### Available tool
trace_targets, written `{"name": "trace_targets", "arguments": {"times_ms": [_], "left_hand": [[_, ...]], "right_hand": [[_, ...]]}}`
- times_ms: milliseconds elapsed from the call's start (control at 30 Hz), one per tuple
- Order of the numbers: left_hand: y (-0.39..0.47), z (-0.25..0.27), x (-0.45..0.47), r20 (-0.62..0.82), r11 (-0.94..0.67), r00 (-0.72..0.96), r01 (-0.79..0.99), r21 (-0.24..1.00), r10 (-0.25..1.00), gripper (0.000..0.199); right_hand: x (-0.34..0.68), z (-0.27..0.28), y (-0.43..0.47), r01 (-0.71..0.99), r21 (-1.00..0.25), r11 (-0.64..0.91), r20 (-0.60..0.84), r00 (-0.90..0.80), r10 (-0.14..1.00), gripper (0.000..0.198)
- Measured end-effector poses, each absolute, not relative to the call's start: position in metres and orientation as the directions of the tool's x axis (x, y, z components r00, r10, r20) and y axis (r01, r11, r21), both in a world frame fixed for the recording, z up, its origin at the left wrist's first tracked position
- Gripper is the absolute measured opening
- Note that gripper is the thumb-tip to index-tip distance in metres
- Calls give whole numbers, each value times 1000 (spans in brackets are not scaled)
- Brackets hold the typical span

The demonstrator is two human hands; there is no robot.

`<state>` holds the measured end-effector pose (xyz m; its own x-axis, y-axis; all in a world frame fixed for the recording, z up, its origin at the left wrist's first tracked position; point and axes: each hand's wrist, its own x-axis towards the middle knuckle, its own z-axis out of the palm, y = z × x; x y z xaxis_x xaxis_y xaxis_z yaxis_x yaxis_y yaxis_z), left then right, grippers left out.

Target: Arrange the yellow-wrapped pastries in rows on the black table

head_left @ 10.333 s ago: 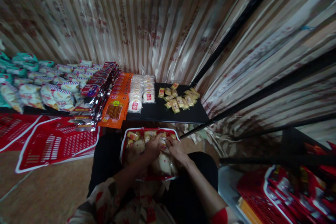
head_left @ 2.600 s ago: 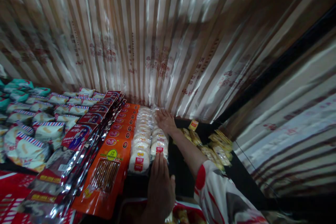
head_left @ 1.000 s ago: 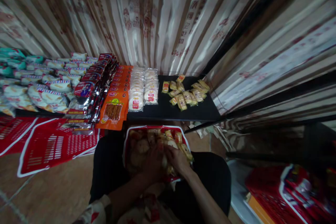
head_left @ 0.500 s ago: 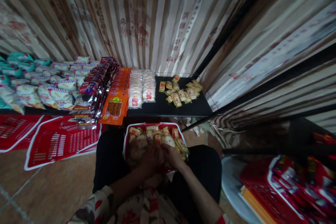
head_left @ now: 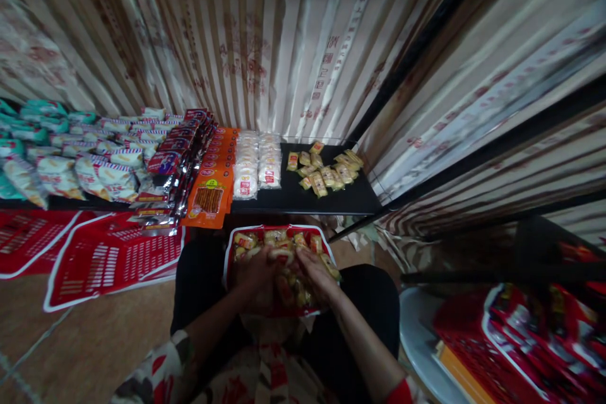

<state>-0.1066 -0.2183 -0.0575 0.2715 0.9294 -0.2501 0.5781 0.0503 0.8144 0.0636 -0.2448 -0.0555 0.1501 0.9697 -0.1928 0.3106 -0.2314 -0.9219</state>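
Note:
On my lap rests a red basket with a white rim (head_left: 227, 252), filled with small yellow-wrapped snack packets (head_left: 299, 293). Both hands are inside it. My left hand (head_left: 255, 271) is curled at the left of the basket, and my right hand (head_left: 318, 271) reaches in from the right. Between their fingertips is a pale snack packet with a red mark (head_left: 282, 256), gripped from both sides. Dim light and some blur hide the finger details. Packets under my palms are partly covered.
Ahead stands a black shelf (head_left: 303, 202) with loose yellow packets (head_left: 326, 173), white cracker packs (head_left: 269, 167), orange bags (head_left: 208, 196), dark red packs (head_left: 170, 161) and white chip bags (head_left: 111, 177). Red baskets (head_left: 113, 259) lie left; a filled basket (head_left: 516, 341) stands right, near black frame bars.
My hands have shifted; the left has moved slightly left and up, the right has spread out more. A pale packet now shows between them. The view has tilted slightly.

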Motion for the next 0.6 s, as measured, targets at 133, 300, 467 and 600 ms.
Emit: {"name": "trace_targets", "arguments": {"times_ms": [133, 300, 467, 600], "left_hand": [[-205, -47, -109, -250, 87, 206, 582, 808, 946, 24], [-185, -44, -102, -202, 107, 250, 348, 931, 947, 30], [-166, -36, -102, -182, 117, 205, 295, 948, 962, 32], [-150, -14, -111, -63, -196, 449, 506, 840, 892, 24]], "right_hand": [[59, -46, -232, 28, -939, -344, -342, 37, 939, 33], [54, -36, -212, -62, -915, -398, -401, 59, 914, 41], [49, -33, -201, 141, -920, -365, -348, 131, 928, 35], [49, -28, -198, 680, -730, -68, 76, 179, 981, 52]]}}
